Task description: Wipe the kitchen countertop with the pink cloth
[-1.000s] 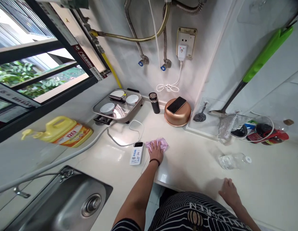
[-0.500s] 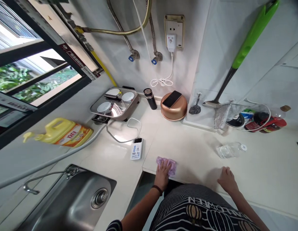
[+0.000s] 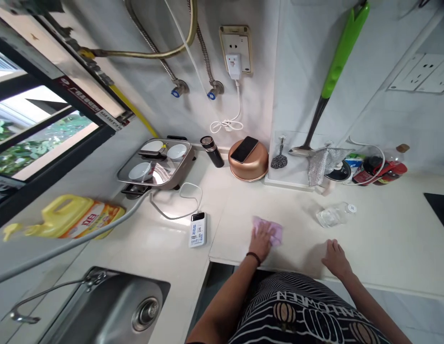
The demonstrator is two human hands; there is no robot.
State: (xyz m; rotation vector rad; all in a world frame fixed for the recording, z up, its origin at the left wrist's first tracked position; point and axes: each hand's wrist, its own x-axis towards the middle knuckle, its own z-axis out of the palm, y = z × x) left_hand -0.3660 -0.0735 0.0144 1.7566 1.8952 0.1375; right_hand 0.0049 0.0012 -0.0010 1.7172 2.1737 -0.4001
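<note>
A pinkish-purple cloth (image 3: 276, 234) lies spread on the pale countertop (image 3: 236, 241). My left hand (image 3: 262, 240) presses down on it and grips it, fingers over the fabric and a dark band around the wrist. Farther right, my right hand (image 3: 336, 259) rests near the counter's front edge with its fingers curled together; nothing shows in it. Just beyond that hand, a clear plastic bottle (image 3: 332, 216) with a white cap lies on its side, apart from the fingers.
A power bank (image 3: 198, 231) with a cable, a black flask (image 3: 213, 154) and a copper-coloured pot (image 3: 247, 168) bearing a phone (image 3: 244, 149) stand farther back. Left are an electric pan (image 3: 167, 174) with bowls, a yellow detergent jug (image 3: 81, 217) and a steel sink (image 3: 110, 306).
My left hand has slid the cloth rightward along the counter, away from the counter's corner. My right hand stays at about the same spot near the bottle. The camera view has shifted right.
</note>
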